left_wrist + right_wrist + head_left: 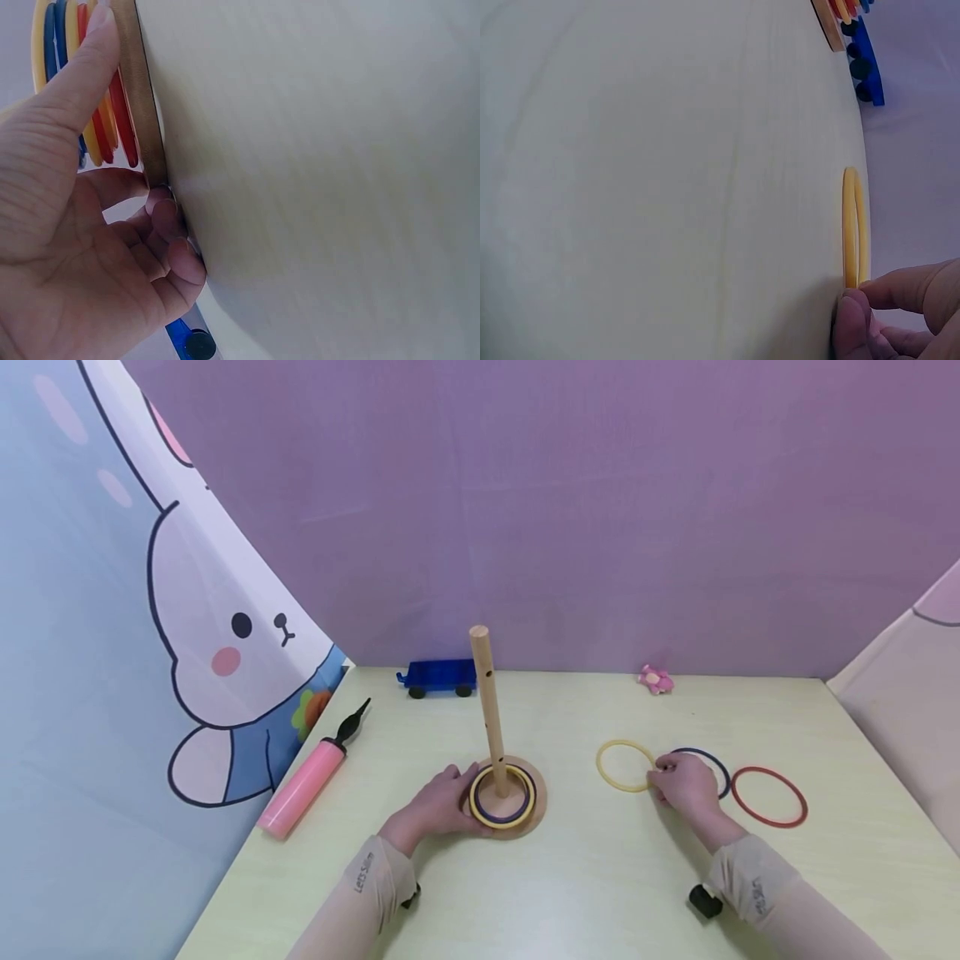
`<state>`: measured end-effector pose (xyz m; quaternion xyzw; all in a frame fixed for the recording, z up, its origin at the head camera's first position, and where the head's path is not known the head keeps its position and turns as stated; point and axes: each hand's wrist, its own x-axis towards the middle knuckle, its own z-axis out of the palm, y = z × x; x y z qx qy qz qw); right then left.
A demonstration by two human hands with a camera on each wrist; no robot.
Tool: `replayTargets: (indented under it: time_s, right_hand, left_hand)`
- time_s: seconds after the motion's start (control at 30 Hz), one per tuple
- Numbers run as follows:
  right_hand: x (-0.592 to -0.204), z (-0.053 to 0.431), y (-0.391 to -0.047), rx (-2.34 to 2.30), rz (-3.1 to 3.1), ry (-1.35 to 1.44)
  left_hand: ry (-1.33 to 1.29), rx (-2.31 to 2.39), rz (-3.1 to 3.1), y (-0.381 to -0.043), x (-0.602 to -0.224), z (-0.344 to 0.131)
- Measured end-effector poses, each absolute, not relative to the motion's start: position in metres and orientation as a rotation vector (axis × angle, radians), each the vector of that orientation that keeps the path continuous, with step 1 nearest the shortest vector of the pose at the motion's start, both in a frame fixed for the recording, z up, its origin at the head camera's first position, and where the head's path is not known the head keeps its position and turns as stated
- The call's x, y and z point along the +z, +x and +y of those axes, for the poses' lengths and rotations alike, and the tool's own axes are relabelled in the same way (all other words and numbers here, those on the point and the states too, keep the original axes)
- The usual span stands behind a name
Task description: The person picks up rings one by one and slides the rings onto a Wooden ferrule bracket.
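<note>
A wooden ring-toss stand has an upright peg on a round base. Yellow, blue and red rings are stacked around the peg's foot. My left hand grips the base from its left side; in the left wrist view the thumb lies over the rings and the fingers curl at the base's edge. Farther right, my right hand pinches the near right edge of a yellow ring between thumb and finger. A dark blue ring lies partly hidden behind that hand, beside a red ring.
At the table's left edge lies a pink hand pump with a black nozzle. A blue toy wagon stands at the back behind the peg. Toward the back right sits a small pink toy figure. A purple cloth hangs behind the table.
</note>
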<state>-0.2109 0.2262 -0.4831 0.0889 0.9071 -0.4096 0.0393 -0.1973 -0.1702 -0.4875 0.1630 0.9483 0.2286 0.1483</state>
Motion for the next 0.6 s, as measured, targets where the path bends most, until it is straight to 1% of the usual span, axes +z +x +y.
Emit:
replayTargets:
  time_s: [0.27,0.6]
  right_hand:
    - [-0.480,0.222,-0.209,-1.097,2.831,0.222]
    - [-0.474,0.211,-0.206,-0.868,2.884,0.067]
  left_hand:
    - [0.466,0.654,2.729,-0.197,-0.488,-0.170]
    - [0.466,0.650,2.728,-0.197,-0.488,-0.170]
